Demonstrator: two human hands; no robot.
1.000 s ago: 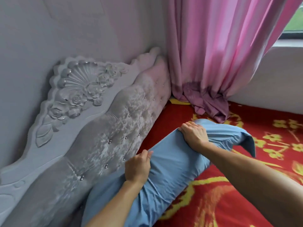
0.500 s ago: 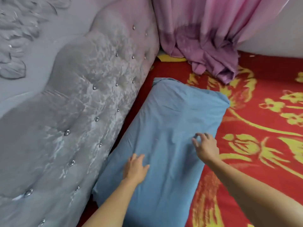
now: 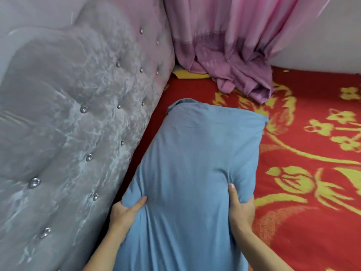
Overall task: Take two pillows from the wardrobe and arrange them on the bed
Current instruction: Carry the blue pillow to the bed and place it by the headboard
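one head-worn wide-angle view looks forward and steeply down from close above the bed [image 3: 312,222], facing the tufted headboard [image 3: 78,124] at left and pink curtain [image 3: 234,45] ahead.

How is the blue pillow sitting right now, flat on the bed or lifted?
Cannot tell for sure. The blue pillow lies lengthwise beside the headboard, gripped at both sides by left hand and right hand.

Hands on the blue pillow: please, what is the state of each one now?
Left hand: closed, gripping the blue pillow at its left edge.
Right hand: closed, gripping the same pillow at its right edge.
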